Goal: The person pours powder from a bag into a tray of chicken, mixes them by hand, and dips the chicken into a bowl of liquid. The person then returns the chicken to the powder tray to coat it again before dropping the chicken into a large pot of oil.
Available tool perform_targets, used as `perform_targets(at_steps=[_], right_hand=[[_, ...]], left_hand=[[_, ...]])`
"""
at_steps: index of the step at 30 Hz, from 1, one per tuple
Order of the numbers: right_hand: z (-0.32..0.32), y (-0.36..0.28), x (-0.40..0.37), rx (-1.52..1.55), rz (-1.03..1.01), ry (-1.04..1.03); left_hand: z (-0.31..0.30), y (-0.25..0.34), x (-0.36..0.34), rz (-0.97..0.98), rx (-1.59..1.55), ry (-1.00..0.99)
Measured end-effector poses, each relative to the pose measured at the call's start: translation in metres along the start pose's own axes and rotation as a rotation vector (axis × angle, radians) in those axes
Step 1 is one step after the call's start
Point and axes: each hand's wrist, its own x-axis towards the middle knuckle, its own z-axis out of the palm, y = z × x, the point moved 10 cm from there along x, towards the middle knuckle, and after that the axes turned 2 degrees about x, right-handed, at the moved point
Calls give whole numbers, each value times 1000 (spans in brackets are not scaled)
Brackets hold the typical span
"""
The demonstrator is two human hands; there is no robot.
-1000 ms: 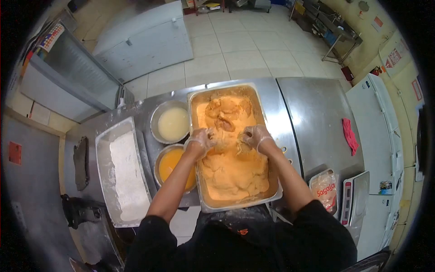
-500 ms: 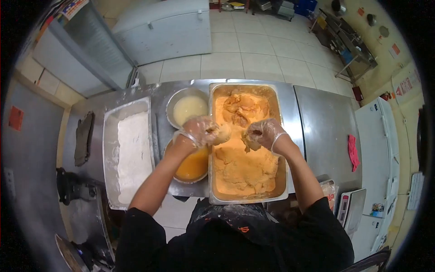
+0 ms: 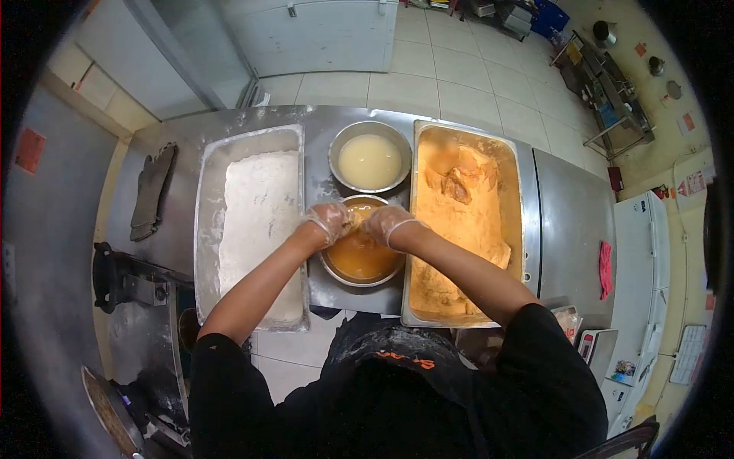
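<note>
Both hands wear clear plastic gloves and meet over a steel bowl of orange liquid (image 3: 363,264). My left hand (image 3: 333,221) is closed at the bowl's upper left, its fingers around something too small to name. Close beside it, my right hand (image 3: 388,225) is closed at the upper right, and what it grips is hidden. Behind them stands a bowl of pale liquid (image 3: 370,162). To the right, a deep tray of orange powder (image 3: 451,222) holds coated pieces (image 3: 459,183) near its far end. A tray of white flour (image 3: 260,218) lies to the left.
Dark gloves (image 3: 153,191) lie on the steel table (image 3: 573,222) at the far left. A pink cloth (image 3: 605,269) is at the right, above a scale (image 3: 596,348). A black-handled appliance (image 3: 122,283) stands at the left.
Both hands have moved from over the orange powder tray to the bowl of orange liquid and come closer together. The view has shifted, so the trays and bowls appear further right.
</note>
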Motion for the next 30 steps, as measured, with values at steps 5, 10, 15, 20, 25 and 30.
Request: perform_targets(at_steps=[5, 10, 15, 20, 25, 30], right_hand=[[51, -19, -3, -112, -106, -66], [75, -20, -4, -98, -40, -171], [92, -18, -2, -25, 16, -206], [82, -3, 1, 92, 70, -154], [86, 0, 7, 6, -13, -189], [44, 14, 3, 169, 112, -72]], left_hand=[[44, 16, -27, 145, -9, 6], [64, 36, -47, 126, -32, -61], [78, 34, -47, 71, -149, -50], [70, 29, -34, 3, -86, -151], [70, 38, -31, 1, -117, -142], [46, 34, -26, -82, -77, -150]])
